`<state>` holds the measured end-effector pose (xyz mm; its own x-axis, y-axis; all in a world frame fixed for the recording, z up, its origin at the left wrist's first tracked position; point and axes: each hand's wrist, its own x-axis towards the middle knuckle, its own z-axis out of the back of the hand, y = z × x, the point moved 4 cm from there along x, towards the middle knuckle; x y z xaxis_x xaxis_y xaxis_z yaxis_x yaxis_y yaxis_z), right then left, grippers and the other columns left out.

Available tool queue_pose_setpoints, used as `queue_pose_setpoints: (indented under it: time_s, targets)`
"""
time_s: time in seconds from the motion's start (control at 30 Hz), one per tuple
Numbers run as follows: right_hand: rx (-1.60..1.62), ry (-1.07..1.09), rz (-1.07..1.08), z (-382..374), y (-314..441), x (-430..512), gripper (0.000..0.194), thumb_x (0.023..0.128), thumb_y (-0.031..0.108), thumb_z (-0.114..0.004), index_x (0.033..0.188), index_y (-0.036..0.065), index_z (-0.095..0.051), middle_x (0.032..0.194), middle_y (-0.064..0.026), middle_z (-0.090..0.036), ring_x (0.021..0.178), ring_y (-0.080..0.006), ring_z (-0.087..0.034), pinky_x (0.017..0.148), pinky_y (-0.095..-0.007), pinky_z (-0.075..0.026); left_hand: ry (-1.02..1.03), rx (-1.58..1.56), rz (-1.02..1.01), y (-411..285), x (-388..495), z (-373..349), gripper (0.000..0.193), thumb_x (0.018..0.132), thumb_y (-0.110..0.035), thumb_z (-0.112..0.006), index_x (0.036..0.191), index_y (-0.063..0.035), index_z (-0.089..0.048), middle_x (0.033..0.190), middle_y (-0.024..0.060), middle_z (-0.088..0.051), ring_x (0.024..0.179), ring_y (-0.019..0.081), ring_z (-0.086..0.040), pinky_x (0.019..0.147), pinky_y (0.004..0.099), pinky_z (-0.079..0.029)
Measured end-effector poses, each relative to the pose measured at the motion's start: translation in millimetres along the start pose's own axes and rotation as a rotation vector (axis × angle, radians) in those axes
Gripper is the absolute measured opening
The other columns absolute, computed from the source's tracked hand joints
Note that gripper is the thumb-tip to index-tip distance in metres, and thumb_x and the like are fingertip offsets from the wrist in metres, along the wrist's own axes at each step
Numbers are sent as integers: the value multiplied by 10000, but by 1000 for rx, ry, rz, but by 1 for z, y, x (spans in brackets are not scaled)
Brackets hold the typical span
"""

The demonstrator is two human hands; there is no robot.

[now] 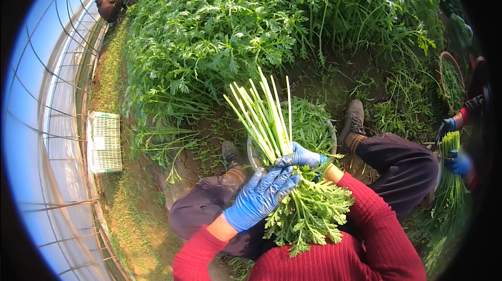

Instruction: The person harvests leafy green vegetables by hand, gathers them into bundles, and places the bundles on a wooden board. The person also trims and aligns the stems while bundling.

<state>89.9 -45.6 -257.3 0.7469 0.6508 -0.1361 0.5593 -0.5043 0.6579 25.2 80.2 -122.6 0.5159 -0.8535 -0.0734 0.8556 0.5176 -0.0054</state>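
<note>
Both my hands wear blue gloves and close around one bunch of leafy greens (310,210). The bunch is upside down, with its pale cut stems (262,120) fanning up and away from me and its lobed leaves hanging towards my lap. My left hand (262,194) wraps the near side, its fingers lying across the bunch. Just above it, my right hand (302,156) grips the base of the stems. Behind the bunch, between my feet, stands a round tub (333,135) filled with loose leaves; the stems and my hands hide part of it.
Tall leafy plants (219,26) grow ahead. A white plastic crate (105,142) stands left, beside the greenhouse's plastic film wall (62,155). At right, a co-worker's gloved hands (458,162) hold another bunch (451,187), near a basket (451,77) of greens. Two people (110,8) crouch far left.
</note>
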Motion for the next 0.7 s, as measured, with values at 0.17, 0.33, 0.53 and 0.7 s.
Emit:
queue_pose_setpoints:
  time_s: [0.17, 0.33, 0.53, 0.7]
  targets:
    - [-180, -156, -141, -18, 31, -14, 372, 794, 57, -749, 1126, -21, -601, 910, -111, -700, 747, -191, -684, 703, -300, -565, -546, -398, 390, 45, -25, 29, 475, 900, -219, -595, 1364, -161, -513, 1061, 39, -612, 943, 230, -559, 802, 368, -445]
    - [-305, -107, -142, -44, 50, -25, 262, 890, 222, -684, 994, -10, -622, 796, -88, -672, 565, -133, -602, 501, -251, -491, -565, -326, 576, 89, -7, 17, 503, 820, -365, -715, 1240, -106, -616, 575, 29, -526, 495, 173, -490, 525, 311, -431]
    - [-552, -215, -111, -60, 54, -34, 310, 923, 323, -645, 942, 14, -650, 778, -28, -663, 665, -92, -587, 597, -247, -477, -506, -583, 719, 96, 8, -22, 352, 766, -257, -787, 1036, -55, -685, 560, 64, -541, 480, 170, -499, 496, 298, -439]
    - [-561, -211, -192, -58, 56, -40, 295, 924, 307, -644, 949, 13, -637, 769, -39, -661, 634, -94, -592, 569, -246, -479, -530, -508, 703, 104, 16, -21, 182, 787, -187, -743, 887, -59, -661, 621, 109, -600, 535, 261, -581, 511, 351, -468]
